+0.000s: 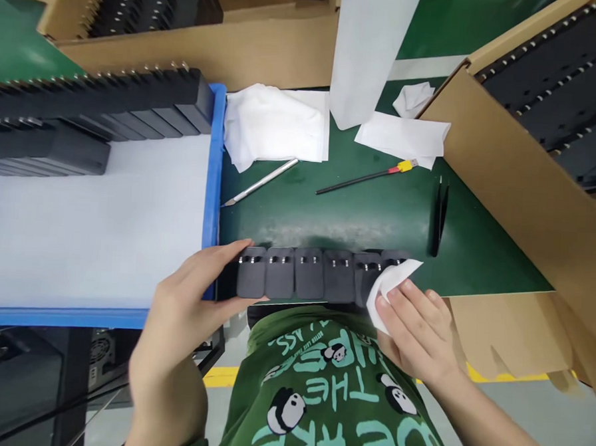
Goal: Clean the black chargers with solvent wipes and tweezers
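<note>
In the head view, we see on the green bench [278,215] a silver knife [268,178], a thin black rod [355,182] with red and yellow end, and black tweezers [437,220], all beyond the row of black blocks [308,277], which is at the near edge. A white post [369,54] hides part of what is behind it; folded cloth [278,125] lies to its left. The blue tray [214,179] contains dark pieces [149,102] with metal pins; the far box [267,48] and the right box [511,167] contain similar ones. Our left hand [187,294] is partly open, thumb and fingers around the row's left end; our right hand [419,329], fingers close together, holds a white wipe [389,281] against its right end.
</note>
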`<state>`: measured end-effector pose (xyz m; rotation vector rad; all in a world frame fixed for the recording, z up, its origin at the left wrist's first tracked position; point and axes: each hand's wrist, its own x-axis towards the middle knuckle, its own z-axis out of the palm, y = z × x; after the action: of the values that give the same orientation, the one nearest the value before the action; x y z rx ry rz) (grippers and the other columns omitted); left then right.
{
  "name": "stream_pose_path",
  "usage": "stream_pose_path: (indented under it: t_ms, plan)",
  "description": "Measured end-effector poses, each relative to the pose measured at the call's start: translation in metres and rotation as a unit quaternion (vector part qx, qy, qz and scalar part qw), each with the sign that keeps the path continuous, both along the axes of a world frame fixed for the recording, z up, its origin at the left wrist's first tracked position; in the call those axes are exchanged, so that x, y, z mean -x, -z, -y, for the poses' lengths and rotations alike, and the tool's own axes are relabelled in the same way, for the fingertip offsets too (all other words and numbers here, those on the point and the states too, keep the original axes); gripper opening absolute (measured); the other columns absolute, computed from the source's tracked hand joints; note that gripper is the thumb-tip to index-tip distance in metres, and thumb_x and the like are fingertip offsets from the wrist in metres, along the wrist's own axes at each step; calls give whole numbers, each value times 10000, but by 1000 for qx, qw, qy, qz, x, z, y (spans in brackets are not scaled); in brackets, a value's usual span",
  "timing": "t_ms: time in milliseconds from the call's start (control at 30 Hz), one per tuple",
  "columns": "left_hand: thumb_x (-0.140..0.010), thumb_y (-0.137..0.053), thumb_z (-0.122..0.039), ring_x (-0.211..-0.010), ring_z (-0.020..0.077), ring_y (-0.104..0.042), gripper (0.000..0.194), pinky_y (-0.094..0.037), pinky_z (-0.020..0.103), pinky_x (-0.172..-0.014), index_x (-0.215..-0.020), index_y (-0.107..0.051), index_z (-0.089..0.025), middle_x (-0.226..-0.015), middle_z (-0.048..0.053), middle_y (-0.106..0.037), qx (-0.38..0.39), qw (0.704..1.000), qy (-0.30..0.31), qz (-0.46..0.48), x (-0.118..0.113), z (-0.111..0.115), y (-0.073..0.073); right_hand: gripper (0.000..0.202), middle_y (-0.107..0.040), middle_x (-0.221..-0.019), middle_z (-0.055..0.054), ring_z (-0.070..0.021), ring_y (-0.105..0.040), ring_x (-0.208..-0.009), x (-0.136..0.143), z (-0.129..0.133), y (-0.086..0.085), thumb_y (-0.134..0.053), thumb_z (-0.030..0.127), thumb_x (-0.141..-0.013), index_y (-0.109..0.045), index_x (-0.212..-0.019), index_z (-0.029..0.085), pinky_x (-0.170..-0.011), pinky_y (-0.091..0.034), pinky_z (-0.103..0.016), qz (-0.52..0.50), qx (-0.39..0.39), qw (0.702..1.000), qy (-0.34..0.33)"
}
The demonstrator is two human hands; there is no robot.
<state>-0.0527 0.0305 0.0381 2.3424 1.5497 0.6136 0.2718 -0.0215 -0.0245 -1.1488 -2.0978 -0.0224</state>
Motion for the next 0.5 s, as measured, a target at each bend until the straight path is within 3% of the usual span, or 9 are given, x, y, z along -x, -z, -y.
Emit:
stream_pose_path:
  t_ms: [100,200,300,400,500]
  plan:
    - [-855,-773,-465,-1017,246,-759,547,-634,334,-901,-1343,-605,-286,-1182,37,-766,-13,1000,-2,12,-2,-2,3,296,-823,-979,2,-182,-774,-1025,27,-2,-5,-587,94,-884,-769,-1048,260,-1131,-494,-334,55,-129,990,18]
    - [-848,-772,-483,-990,252,-764,541,-639,337,-867,-1320,-617,-269,-1158,52,-773,-19,1000,-2,16,-2,-2,4,319,-815,-1057,-7,-164,-753,-1099,58,-5,-13,-551,75,-916,-772,-1079,236,-1150,-473,-304,64,-108,992,30]
    - [-850,-776,-471,-991,260,-764,532,-638,350,-874,-1307,-622,-246,-1144,68,-776,-24,999,7,26,-1,-3,5,320,-779,-1179,-65,-183,-722,-1175,92,-8,-20,-542,80,-934,-754,-1166,142,-1120,-489,-280,52,-83,995,12]
    - [-917,-700,-395,-1018,254,-762,426,-635,348,-884,-1305,-619,-238,-1160,69,-771,-10,1000,6,26,0,-2,8,343,-747,-1251,-112,-233,-699,-1218,115,-11,-37,-487,114,-954,-731,-1190,64,-1098,-528,-331,20,-32,996,-80]
    - [-927,-681,-409,-1177,294,-712,502,-605,416,-989,-1391,-561,-261,-1256,73,-739,13,1000,4,15,3,0,8,361,-799,-1118,-83,-191,-733,-1126,104,-15,-69,-411,109,-970,-722,-1148,68,-1048,-579,-302,-64,59,975,-205]
